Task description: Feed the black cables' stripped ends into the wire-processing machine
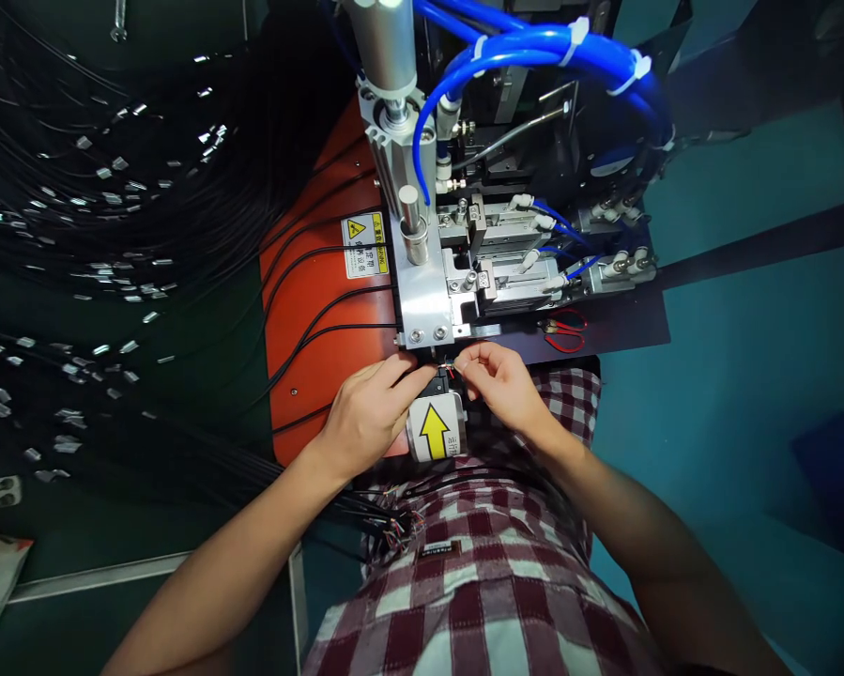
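Note:
At the front end of the machine [425, 300], thin coloured wires [448, 367], one of them red, show between my two hands. My left hand [369, 408] is closed at the wires' left side, thumb and forefinger around what appears to be the cable end; the grip itself is mostly hidden. From the right, my right hand [502, 383] pinches the wire tips between thumb and forefinger. Just below the fingertips sits a label with a yellow arrow [434, 432]. Several black cables [344, 327] run across the orange plate [323, 371] into the machine's left side.
A large bundle of black cables with shiny connectors [132, 216] spreads over the left table. Stripped cable ends [397, 528] hang beside my lap. Red-handled cutters [563, 330] lie right of the machine. Blue air hoses [534, 47] arch above it. A wrench [118, 21] lies far left.

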A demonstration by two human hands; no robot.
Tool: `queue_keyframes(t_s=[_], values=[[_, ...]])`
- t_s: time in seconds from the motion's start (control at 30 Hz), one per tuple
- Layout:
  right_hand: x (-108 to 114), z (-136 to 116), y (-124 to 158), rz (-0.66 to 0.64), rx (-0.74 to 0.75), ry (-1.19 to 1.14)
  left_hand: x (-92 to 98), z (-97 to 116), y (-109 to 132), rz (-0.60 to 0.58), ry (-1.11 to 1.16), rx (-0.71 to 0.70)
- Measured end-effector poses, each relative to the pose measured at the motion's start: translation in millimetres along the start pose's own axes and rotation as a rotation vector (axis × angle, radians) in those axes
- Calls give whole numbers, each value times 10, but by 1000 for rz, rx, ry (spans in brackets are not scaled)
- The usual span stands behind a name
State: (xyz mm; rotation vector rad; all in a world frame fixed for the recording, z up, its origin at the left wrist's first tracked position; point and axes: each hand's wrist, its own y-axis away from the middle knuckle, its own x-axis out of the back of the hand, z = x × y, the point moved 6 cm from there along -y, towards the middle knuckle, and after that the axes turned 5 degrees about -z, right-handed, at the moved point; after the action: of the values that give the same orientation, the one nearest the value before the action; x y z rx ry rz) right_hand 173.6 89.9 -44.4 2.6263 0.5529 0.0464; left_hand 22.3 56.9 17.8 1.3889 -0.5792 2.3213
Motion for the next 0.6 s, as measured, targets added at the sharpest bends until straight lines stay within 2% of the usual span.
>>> queue_keyframes(t_s=[0.43,0.6], values=[[-2,-5,17,24,46,59,4,22,-3,21,-57,-29],[17,-60,26,54,69,191,5,26,4,46,-56,-42]])
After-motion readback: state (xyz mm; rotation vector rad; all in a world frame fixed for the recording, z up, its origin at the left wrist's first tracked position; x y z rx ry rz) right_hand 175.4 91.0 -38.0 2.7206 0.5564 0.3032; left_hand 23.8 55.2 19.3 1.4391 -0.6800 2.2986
